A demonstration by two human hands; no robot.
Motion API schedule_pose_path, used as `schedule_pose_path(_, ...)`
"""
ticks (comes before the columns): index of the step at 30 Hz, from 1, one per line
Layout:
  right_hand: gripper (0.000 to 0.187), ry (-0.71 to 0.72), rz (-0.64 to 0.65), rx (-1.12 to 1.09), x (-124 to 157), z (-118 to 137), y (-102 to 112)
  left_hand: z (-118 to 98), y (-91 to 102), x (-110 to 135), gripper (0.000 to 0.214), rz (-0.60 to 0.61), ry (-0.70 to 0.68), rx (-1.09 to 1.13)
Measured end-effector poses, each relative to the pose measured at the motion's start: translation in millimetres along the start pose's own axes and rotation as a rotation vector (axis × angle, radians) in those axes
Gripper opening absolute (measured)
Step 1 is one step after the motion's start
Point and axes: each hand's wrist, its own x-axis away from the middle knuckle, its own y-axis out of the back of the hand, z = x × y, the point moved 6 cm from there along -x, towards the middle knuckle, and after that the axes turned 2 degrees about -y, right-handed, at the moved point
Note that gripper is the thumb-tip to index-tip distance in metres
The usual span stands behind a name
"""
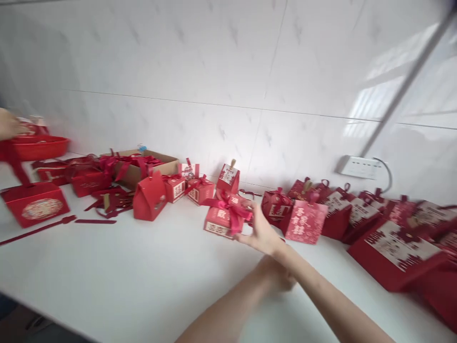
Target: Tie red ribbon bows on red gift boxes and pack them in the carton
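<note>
My right hand (262, 233) grips the right side of a small red gift box (218, 216) tied with a bright ribbon bow (230, 207). Thumb and fingers press on the box near the bow's tails. Below my right wrist, my left hand (283, 276) is smeared by motion and partly covered by the right forearm, so its fingers do not show clearly. Behind the held box stands a taller red box (228, 178) with a white label. To the right of my right hand are a dark red bow-tied box (276, 207) and a pink-red printed box (306, 221).
Several red gift boxes (396, 247) line the right side. On the left, a cardboard box (167, 164) holds ribbons, near a plain red box (149, 195) and loose straps (95, 221). Another person's hand (9, 125) lifts a strap at far left. A power strip (360, 167) is on the wall.
</note>
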Motion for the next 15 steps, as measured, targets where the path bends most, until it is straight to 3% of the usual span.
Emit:
schedule_pose_path(3, 0.063, 0.002, -0.149, 0.129, 49, -20, 68, -3, 1.5, 2, 0.017, -0.049, -0.041, -0.068)
schedule_pose_path(6, 0.063, -0.090, -0.326, 0.143, 95, -43, 108, -13, 1.4, 6, 0.016, -0.049, -0.174, -0.081)
schedule_pose_path(9, 0.063, -0.159, -0.370, 0.137, 124, -60, 121, -39, 8.6, 16, 0.019, -0.074, -0.420, -0.096)
schedule_pose_path(12, 0.062, -0.117, -0.266, 0.199, 132, -63, 118, -75, 31.6, 37, 0.021, -0.299, -0.743, -0.186)
schedule_pose_path(13, 0.062, -0.092, -0.246, 0.226, 132, -62, 117, -81, 41.1, 42, 0.021, -0.404, -0.770, -0.226)
schedule_pose_path(15, 0.064, -0.037, -0.235, 0.270, 131, -58, 118, -83, 61.3, 44, 0.023, -0.613, -0.647, -0.279)
